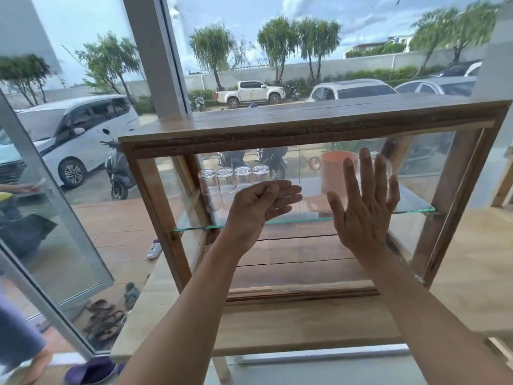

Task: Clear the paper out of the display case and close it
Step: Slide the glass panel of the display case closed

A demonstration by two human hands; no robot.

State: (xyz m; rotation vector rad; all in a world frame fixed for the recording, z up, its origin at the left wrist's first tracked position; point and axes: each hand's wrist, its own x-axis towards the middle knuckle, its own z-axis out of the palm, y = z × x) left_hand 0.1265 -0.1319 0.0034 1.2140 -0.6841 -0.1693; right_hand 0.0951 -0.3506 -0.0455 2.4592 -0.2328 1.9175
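Two hands are open and hold nothing: the right hand [363, 207] is flat on a sliding glass pane of the display case [305, 126], the left hand [261, 204] loosely cupped beside it. No paper shows inside. A palm could slip on smooth glass, or the pane could jam in its rough wooden track above the pale bench [291, 326].

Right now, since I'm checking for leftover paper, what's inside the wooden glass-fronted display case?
On the glass shelf: four upturned clear tumblers and a pink mug. The wooden floor shows no paper. The left hand and right hand cover part of the shelf.
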